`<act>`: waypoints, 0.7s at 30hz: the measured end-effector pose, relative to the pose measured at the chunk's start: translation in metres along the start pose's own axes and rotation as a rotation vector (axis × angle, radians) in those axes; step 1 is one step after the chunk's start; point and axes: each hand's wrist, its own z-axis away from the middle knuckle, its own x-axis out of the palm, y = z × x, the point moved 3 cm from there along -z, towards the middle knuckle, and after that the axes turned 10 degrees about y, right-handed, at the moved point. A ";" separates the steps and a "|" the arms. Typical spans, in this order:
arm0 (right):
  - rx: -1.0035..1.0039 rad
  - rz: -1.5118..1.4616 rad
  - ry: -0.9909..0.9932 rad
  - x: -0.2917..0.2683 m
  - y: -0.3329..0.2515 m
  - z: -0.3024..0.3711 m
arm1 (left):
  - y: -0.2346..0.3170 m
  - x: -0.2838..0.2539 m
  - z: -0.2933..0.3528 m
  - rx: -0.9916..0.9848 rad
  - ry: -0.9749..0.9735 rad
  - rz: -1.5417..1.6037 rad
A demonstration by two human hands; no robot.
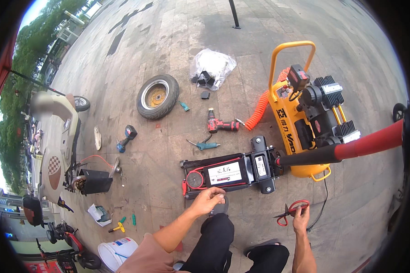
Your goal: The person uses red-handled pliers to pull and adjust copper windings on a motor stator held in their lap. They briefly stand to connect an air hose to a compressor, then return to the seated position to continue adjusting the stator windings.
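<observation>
Gripping likely light, stiff scissors (287, 212) by the red handle, the safest hold, in closed fingers of the right hand (300, 219) near the right knee (271, 254). Half-curling the left hand (208, 200) near the jack (225, 173), not clearly holding anything.

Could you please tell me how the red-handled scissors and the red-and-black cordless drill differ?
The scissors are held in the right hand, while the drill lies on the paving. The scissors look slender, whereas the drill looks bulky. The scissors are spread open; the drill is one solid, angled body. Both combine red with dark parts.
</observation>
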 end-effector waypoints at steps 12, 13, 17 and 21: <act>0.732 -0.406 -0.509 0.178 -0.308 0.223 | 0.005 -0.020 0.286 -0.143 0.083 0.728; 0.767 -0.389 -0.550 0.181 -0.318 0.235 | 0.014 -0.016 0.303 -0.073 0.078 0.892; 0.786 -0.365 -0.747 0.186 -0.353 0.275 | 0.035 0.004 0.355 -0.055 0.250 1.035; 0.856 -0.306 -0.915 0.169 -0.381 0.307 | 0.040 0.027 0.383 0.016 0.369 1.209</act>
